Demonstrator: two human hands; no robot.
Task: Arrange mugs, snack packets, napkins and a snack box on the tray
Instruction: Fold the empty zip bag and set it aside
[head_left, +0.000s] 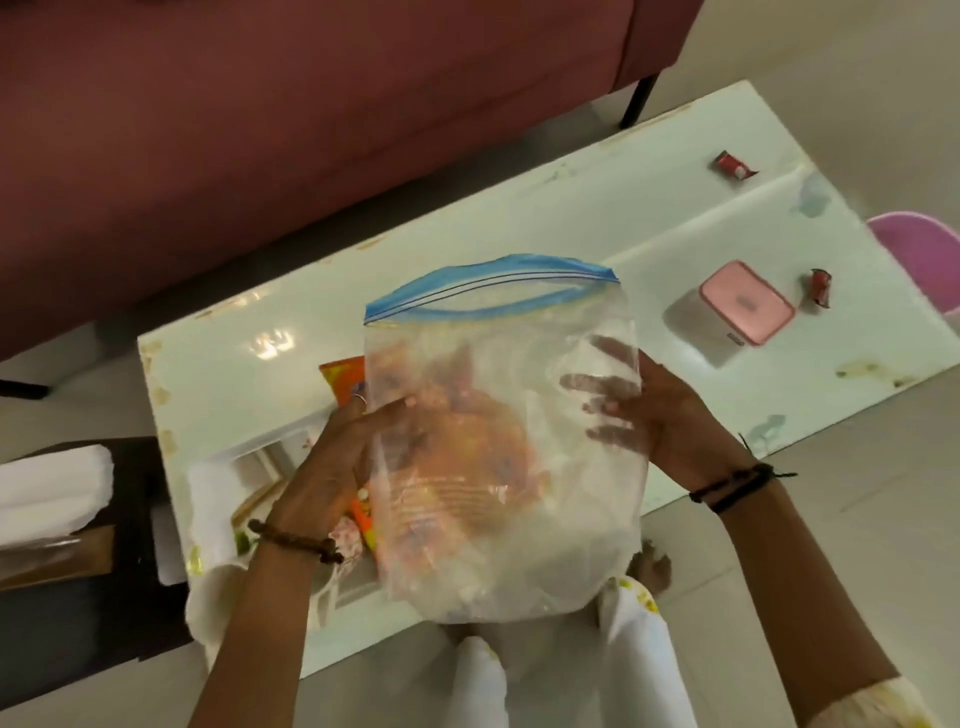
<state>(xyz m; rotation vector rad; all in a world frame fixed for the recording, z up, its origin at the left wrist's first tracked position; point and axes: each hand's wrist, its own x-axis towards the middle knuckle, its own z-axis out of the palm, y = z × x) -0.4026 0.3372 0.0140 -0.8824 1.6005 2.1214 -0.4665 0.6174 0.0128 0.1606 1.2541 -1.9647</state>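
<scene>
A clear zip-lock bag (506, 431) w/ a blue seal strip is held upright above the table, clamped between both hands: left hand (332, 462) pressed on its 9 o'clock side, right hand (670, 415) at 3 o'clock w/ fingers spread behind the film. The seal looks parted at the top. Orange snack packets seem to be inside, but the film is cloudy and the exact contents cannot be told.

Risks, as judged: the bag is gripped by its sides only, so the thin film could slip and the load could sag or drop onto the table edge. If it is tipped w/ the seal parted, packets could spill out. Squeezing could crush crisp contents.

Another orange packet (345, 379) is partly seen behind the bag at approx. 10 o'clock. The pink-lidded snack box (737, 312) stands well apart at 2 o'clock, w/ one small red sachet (821, 288) just beside it and another (732, 166) farther off at 1 o'clock. No mugs are seen, and no tray can be made out for certain.

The surface is a low, glossy white table (467, 234), worn at its edges and strongly reflective. A maroon sofa (260, 130) lies at 11 o'clock, a pink chair (919, 254) at 3 o'clock, folded white cloth or napkins (52, 483) at 8 o'clock. Pale tiled floor is seen below.
</scene>
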